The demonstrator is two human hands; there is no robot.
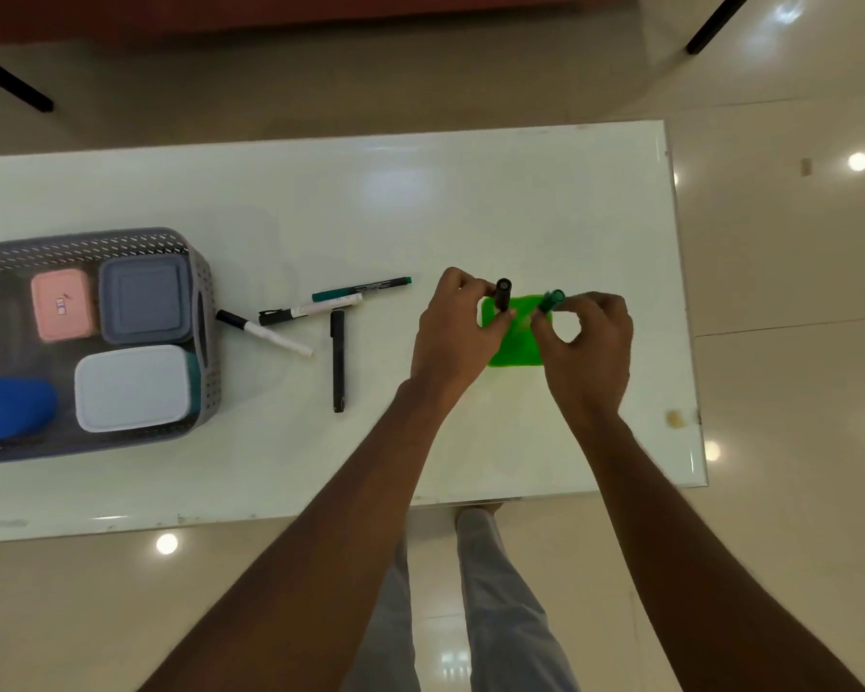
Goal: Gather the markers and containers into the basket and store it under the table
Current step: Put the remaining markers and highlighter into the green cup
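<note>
The green container lies on the white worktop toward its right end, partly hidden behind both hands; the left grip is curled round a black marker held end-up toward the camera; the right grip pinches a green marker between thumb and fingers, likewise tilted up; the two markers stand just apart over the container, and whether either touches it cannot be told; to the left, four more markers lie loose on the worktop: a green-capped marker, just beside it a white marker with a black cap, a second white marker whose black end points at the basket, and a long black marker lying nearly square to the near edge; the grey basket sits at the left end, cut by the frame; inside it are a pink container, a grey container beside it, a white container nearer, and a blue thing I cannot make out; glossy floor surrounds the worktop; pale trouser legs show below its near edge.
</note>
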